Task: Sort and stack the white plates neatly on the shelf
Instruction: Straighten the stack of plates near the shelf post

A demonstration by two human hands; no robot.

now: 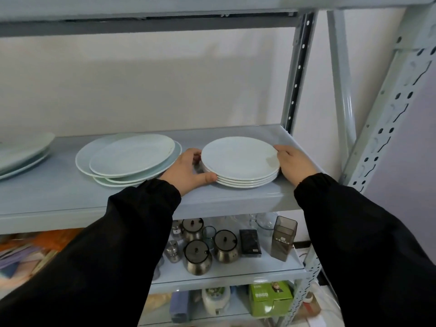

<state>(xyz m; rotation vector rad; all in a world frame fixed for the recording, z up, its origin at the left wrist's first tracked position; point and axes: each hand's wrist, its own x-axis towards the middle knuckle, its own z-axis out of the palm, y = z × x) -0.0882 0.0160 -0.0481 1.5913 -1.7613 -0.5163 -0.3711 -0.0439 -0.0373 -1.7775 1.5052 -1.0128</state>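
Note:
A neat stack of several small white plates (239, 158) sits at the right end of the grey shelf (59, 192). My left hand (188, 171) cups the stack's left edge, thumb against the lower rims. My right hand (295, 164) presses on its right edge. Left of it lies an uneven pile of larger white plates (129, 156), shifted against each other. Another pile of large plates (23, 152) is cut off by the left border.
Shelf uprights (295, 79) stand just behind and right of the small stack. The shelf below holds metal lidded jars (198, 256), a dark box (250, 243) and a smoky plastic container (283, 237). A green box (269, 298) sits lower down.

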